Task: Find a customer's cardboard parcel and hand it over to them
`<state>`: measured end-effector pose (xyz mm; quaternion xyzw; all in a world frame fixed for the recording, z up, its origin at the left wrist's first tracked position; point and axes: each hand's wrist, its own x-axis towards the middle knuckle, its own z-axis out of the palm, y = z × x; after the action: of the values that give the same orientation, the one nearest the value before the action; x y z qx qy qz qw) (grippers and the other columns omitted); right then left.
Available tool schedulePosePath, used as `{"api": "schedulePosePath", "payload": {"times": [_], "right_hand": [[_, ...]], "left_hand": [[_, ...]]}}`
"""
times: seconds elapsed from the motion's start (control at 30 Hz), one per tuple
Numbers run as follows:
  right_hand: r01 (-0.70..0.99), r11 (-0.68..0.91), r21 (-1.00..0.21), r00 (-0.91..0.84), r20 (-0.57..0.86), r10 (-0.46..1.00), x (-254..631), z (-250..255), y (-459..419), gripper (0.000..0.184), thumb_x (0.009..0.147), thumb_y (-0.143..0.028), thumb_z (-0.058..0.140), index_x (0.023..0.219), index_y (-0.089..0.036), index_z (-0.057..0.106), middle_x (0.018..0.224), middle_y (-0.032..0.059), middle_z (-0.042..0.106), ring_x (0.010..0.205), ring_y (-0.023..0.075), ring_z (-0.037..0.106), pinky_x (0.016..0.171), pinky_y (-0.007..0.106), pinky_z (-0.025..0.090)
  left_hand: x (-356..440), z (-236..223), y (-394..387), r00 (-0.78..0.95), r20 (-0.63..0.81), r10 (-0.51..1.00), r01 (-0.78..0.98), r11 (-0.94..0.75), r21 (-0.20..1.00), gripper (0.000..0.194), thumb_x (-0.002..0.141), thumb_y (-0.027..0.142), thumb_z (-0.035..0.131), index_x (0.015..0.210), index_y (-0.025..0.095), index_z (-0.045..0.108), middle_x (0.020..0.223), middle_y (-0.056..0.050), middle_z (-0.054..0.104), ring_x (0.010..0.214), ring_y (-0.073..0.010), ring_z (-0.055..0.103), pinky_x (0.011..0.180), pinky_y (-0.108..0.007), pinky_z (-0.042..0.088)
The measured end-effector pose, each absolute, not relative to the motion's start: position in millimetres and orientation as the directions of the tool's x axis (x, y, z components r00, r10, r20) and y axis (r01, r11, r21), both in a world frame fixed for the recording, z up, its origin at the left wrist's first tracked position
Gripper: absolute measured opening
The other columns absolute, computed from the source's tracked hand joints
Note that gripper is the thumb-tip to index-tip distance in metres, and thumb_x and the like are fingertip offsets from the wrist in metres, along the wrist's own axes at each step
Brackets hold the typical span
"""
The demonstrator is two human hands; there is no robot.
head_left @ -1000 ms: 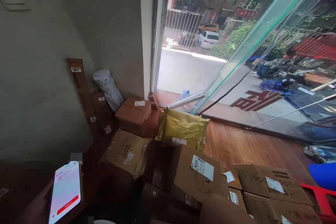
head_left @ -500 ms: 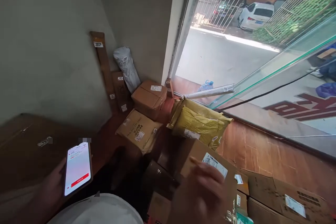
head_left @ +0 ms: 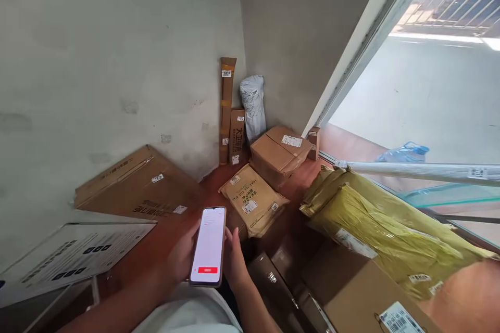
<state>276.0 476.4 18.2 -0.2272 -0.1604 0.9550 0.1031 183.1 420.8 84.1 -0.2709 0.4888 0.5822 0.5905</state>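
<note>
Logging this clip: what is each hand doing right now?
Left hand: closed around the phone.
Right hand: touching the phone's right edge, grip unclear.

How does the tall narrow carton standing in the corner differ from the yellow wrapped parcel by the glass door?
The tall narrow carton is bare brown cardboard; the yellow wrapped parcel is covered in crinkled plastic film. The carton stands upright against the wall, while the parcel lies flat among boxes. The carton is slim; the parcel looks wide and bulky. Both carry white stickers, and neither hand touches them.
</note>
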Motion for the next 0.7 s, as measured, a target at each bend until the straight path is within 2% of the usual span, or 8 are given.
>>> {"api": "schedulePosePath", "payload": {"times": [0.07, 0.17, 0.3, 0.43, 0.53, 0.63, 0.7], "right_hand": [[-0.159, -0.954, -0.254, -0.863, -0.434, 0.259, 281.1, 23.2, 485.9, 0.068, 0.067, -0.078, 0.056, 0.105, -0.023, 0.067, 0.1, 0.0059, 0.072, 0.103, 0.0285, 0.061, 0.091, 0.04, 0.045], [-0.18, -0.966, -0.183, -0.811, -0.528, 0.251, 295.4, 23.3, 497.8, 0.064, 0.062, -0.075, 0.064, 0.094, -0.02, 0.071, 0.092, 0.0057, 0.074, 0.101, 0.0283, 0.063, 0.092, 0.038, 0.045], [-0.323, -0.935, -0.148, -0.759, -0.549, 0.349, 309.9, 20.8, 505.5, 0.068, 0.066, -0.075, 0.061, 0.104, -0.019, 0.069, 0.098, 0.0059, 0.074, 0.093, 0.0238, 0.065, 0.09, 0.034, 0.046], [-0.385, -0.92, -0.067, -0.78, -0.509, 0.363, 311.7, 21.2, 510.4, 0.07, 0.071, -0.075, 0.056, 0.109, -0.017, 0.067, 0.091, 0.0056, 0.074, 0.083, 0.0205, 0.065, 0.08, 0.031, 0.049], [-0.423, -0.905, -0.035, -0.794, -0.467, 0.389, 306.3, 21.7, 515.4, 0.072, 0.073, -0.074, 0.055, 0.11, -0.014, 0.066, 0.09, 0.0067, 0.073, 0.077, 0.0187, 0.065, 0.072, 0.028, 0.048], [-0.488, -0.873, -0.003, -0.785, -0.434, 0.441, 297.5, 20.9, 519.7, 0.071, 0.077, -0.073, 0.05, 0.111, -0.012, 0.064, 0.085, 0.0063, 0.072, 0.07, 0.0182, 0.064, 0.066, 0.028, 0.048], [-0.54, -0.84, 0.049, -0.769, -0.436, 0.468, 292.7, 16.5, 521.5, 0.071, 0.08, -0.074, 0.043, 0.109, -0.012, 0.063, 0.082, 0.0055, 0.071, 0.07, 0.0194, 0.064, 0.065, 0.03, 0.048]], "left_hand": [[190.9, 87.8, 430.7, -0.073, -0.89, 0.449, -0.949, 0.242, 0.201, 0.05, 0.089, 0.049, 0.047, 0.11, 0.005, 0.062, 0.08, -0.013, 0.073, 0.071, -0.0227, 0.069, 0.072, -0.033, 0.051], [203.4, 88.8, 443.0, 0.009, -0.87, 0.493, -0.928, 0.328, 0.176, 0.054, 0.091, 0.049, 0.042, 0.126, 0.009, 0.053, 0.09, -0.012, 0.074, 0.081, -0.024, 0.069, 0.078, -0.034, 0.049], [213.6, 85.6, 453.0, 0.039, -0.865, 0.499, -0.893, 0.406, 0.194, 0.057, 0.093, 0.051, 0.029, 0.139, 0.018, 0.037, 0.108, -0.009, 0.07, 0.094, -0.0234, 0.067, 0.084, -0.033, 0.045], [209.4, 85.2, 459.1, 0.161, -0.821, 0.547, -0.862, 0.484, 0.153, 0.063, 0.092, 0.057, 0.025, 0.14, 0.018, 0.036, 0.118, -0.011, 0.066, 0.106, -0.0251, 0.062, 0.092, -0.035, 0.042], [201.8, 87.0, 465.8, 0.247, -0.771, 0.588, -0.799, 0.573, 0.182, 0.069, 0.084, 0.065, 0.038, 0.136, 0.019, 0.045, 0.123, -0.011, 0.064, 0.115, -0.0283, 0.057, 0.098, -0.038, 0.04], [189.3, 85.5, 471.4, 0.263, -0.798, 0.543, -0.682, 0.69, 0.245, 0.085, 0.062, 0.075, 0.061, 0.126, 0.02, 0.055, 0.129, -0.011, 0.06, 0.125, -0.0332, 0.048, 0.098, -0.042, 0.041], [172.8, 79.4, 471.8, 0.182, -0.861, 0.476, -0.552, 0.774, 0.311, 0.086, 0.05, 0.076, 0.069, 0.114, 0.02, 0.063, 0.129, -0.011, 0.06, 0.129, -0.0344, 0.043, 0.095, -0.042, 0.044]]}}
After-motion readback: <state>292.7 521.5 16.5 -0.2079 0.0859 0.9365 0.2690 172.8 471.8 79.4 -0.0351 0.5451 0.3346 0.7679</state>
